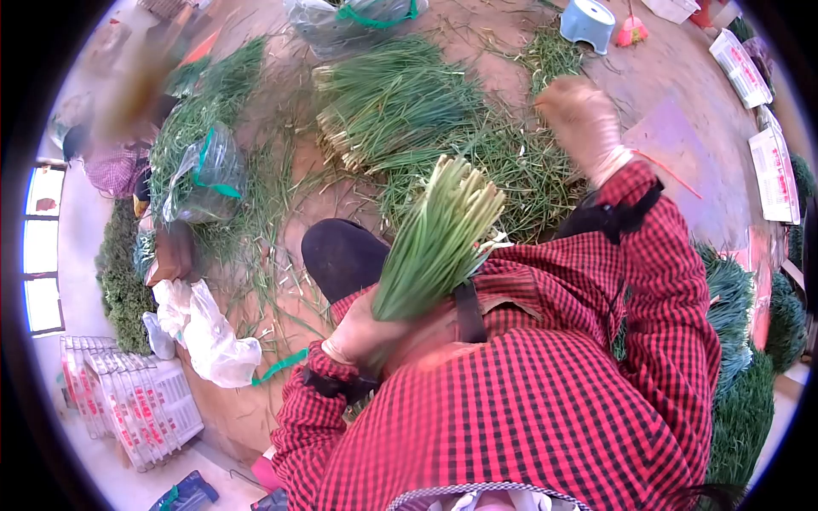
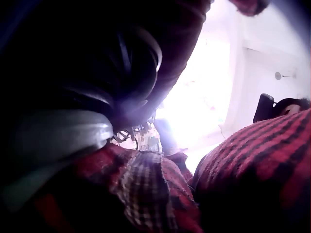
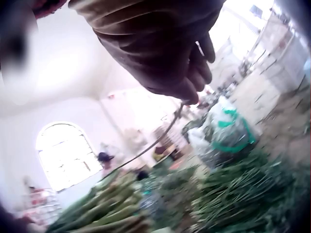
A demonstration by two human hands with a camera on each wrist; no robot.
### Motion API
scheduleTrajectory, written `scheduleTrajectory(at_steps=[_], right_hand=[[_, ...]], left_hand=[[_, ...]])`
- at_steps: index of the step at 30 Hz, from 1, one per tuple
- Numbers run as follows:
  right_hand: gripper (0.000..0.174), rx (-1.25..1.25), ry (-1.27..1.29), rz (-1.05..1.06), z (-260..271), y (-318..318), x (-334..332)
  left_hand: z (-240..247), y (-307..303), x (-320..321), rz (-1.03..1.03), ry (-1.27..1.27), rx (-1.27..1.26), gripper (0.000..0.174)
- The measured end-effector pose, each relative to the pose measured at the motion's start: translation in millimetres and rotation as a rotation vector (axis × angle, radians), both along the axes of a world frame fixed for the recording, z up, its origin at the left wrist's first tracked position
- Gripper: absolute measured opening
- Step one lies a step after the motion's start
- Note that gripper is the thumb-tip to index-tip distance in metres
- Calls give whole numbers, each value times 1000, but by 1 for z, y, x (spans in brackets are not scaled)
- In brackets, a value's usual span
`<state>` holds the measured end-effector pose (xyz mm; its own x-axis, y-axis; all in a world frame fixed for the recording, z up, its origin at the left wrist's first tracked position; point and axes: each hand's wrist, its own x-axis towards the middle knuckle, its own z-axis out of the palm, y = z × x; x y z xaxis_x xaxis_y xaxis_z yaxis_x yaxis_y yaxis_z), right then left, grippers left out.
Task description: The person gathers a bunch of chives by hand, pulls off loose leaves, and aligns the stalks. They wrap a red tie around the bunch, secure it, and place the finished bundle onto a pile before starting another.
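Observation:
My left hand [image 1: 366,328], in a thin glove, grips the lower green part of a bundle of long stalks [image 1: 439,238], held before my body with its pale ends up. Raised at the right is my gloved right hand [image 1: 584,123], apart from the bundle. The right wrist view has this hand [image 3: 160,48] pinching the end of a thin dark strand [image 3: 158,141] that runs down toward the bundle [image 3: 104,208]. In the left wrist view, the hand [image 2: 131,68] is mostly in shadow, and its fingers cannot be made out.
A green stalk pile [image 1: 396,102] lies on the floor ahead, with loose stalks around it. Plastic bags [image 1: 209,179] with green bands stand left and ahead. A blue stool [image 1: 587,24] is at the back right, white boxes [image 1: 141,409] at lower left. Another person [image 1: 115,166] is at far left.

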<state>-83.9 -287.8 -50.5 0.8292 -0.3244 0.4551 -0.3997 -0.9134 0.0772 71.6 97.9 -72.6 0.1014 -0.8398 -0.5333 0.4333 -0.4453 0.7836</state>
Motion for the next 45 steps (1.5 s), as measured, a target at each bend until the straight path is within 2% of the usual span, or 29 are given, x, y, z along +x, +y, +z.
scheduleTrajectory(at_steps=[2,5,7,9,10,13,15,16,17,18,19,21,24,25,26,27,28,29,32,34,35,37,39,40,43,45], right_hand=[[16,75,-20,-289,6,-14,-11],[18,282,-146,135,13,35,3],[13,221,-77,397,17,78,13],[8,130,153,466,9,106,23],[5,132,103,528,3,108,25],[5,74,133,520,-3,95,21],[9,94,8,458,1,67,12],[9,96,34,324,-2,45,5],[10,-39,212,55,-17,21,-2],[10,140,226,-110,-6,9,-10],[19,159,211,-216,-1,6,-21],[31,256,-59,-201,-12,4,-27],[47,1040,42,-11,14,46,-7],[50,1201,11,107,10,62,-2],[51,1337,74,110,16,80,7],[50,1052,34,185,7,94,15],[48,852,127,182,8,104,25],[39,801,185,197,1,107,34],[27,830,131,289,-23,106,40],[24,822,64,316,-16,103,35],[18,771,-219,396,-30,93,29],[17,1173,-316,114,-25,74,24],[19,1301,-335,-32,-2,53,21],[15,1382,-370,-33,8,57,21],[24,1528,-343,185,9,91,32],[26,1109,18,161,7,116,44]], left_hand=[[-11,5,5,-6,18,-7,70],[-15,2,6,0,7,-10,67],[3,-11,0,28,-9,-1,62],[16,-19,-3,-4,-55,14,63],[19,-20,-4,-17,-77,25,63],[7,-12,-3,-5,-47,9,65],[1,-6,0,37,36,29,66],[-2,-2,2,56,76,38,67],[-7,2,5,85,118,42,67],[-12,6,9,113,159,46,67],[-16,9,10,142,199,49,67],[-15,8,11,215,264,14,66],[-6,-1,14,235,304,9,65],[-8,-3,13,235,297,0,65],[-11,-4,13,238,289,-10,64],[-13,-5,11,243,281,-18,64],[-14,-8,7,254,269,-58,64],[-12,-8,8,234,265,-53,65],[-8,-3,8,194,251,-40,66],[-9,2,7,241,316,-41,66],[-10,5,7,262,349,-42,65],[-13,7,10,271,353,-59,64],[-17,7,12,289,311,-59,62],[-19,3,10,312,310,-107,59],[-23,-5,7,361,289,-69,57],[-17,-15,1,380,283,-67,58]])
